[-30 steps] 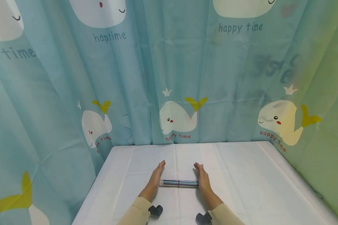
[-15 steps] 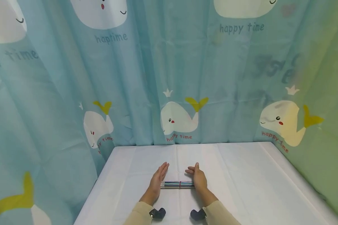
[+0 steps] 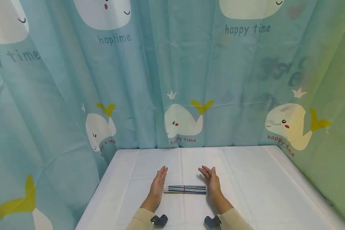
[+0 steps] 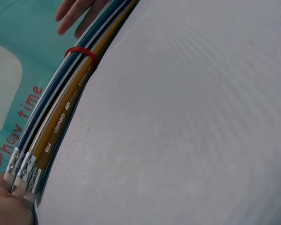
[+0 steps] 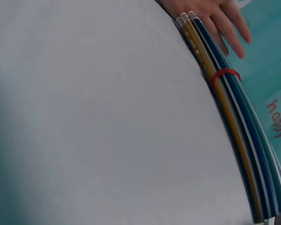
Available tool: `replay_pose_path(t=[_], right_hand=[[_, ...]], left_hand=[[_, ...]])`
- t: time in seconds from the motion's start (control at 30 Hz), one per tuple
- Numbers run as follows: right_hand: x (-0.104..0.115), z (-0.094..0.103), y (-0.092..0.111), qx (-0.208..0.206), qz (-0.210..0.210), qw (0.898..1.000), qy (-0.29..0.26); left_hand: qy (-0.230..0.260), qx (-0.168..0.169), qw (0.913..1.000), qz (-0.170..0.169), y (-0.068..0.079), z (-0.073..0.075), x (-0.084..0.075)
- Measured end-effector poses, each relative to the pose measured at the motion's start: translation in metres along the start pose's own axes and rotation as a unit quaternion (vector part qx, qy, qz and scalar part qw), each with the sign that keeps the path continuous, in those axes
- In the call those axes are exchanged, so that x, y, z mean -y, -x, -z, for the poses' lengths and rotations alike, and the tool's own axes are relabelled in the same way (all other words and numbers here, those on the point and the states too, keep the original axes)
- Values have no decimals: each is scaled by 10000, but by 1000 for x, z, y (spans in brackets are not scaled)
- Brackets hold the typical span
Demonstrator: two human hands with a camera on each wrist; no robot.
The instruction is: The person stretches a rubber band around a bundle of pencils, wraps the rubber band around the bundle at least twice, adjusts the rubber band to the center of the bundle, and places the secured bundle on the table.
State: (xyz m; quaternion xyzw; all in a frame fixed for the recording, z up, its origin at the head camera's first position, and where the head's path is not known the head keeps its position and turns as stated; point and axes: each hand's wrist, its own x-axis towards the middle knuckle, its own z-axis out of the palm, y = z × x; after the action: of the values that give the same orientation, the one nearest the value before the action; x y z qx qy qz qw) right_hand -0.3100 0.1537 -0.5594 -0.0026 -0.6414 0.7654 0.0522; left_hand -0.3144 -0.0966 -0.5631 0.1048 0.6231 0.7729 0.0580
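Note:
A bundle of pencils (image 3: 172, 189) lies crosswise on the white table, with a red band (image 3: 184, 189) round its middle. Blue, yellow and green barrels show; one yellow pencil (image 4: 61, 117) carries printed letters. The white erasers (image 4: 22, 182) in metal ferrules point left. My left hand (image 3: 156, 188) stands on edge beside the eraser ends, fingers straight; whether it touches them I cannot tell. At the other end, my right hand (image 3: 214, 187) stands upright with fingers extended, a narrow gap from the pencils. Neither hand grips anything.
The white-covered table (image 3: 247, 182) reaches back to a blue-green curtain (image 3: 143, 80) printed with whales and lettering. Another curtain side, greener, hangs on the right. Dark wrist devices (image 3: 160, 220) sit at both beige sleeves.
My right hand moved inward with its fingers bending, then drew back to the right, uncovering the pencils' right end. The left hand shifted slightly right, then back left.

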Motion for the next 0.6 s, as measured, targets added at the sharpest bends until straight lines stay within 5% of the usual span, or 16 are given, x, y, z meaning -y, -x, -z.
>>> replay_pose_path(t=[0.27, 0.6], right_hand=[[-5, -7, -6, 382, -142, 9983, -427], [-9, -10, -9, 621, 0, 9981, -49]], left_hand=[[24, -37, 9998, 193, -1, -4, -1], [-139, -293, 9994, 109, 1, -12, 4]])
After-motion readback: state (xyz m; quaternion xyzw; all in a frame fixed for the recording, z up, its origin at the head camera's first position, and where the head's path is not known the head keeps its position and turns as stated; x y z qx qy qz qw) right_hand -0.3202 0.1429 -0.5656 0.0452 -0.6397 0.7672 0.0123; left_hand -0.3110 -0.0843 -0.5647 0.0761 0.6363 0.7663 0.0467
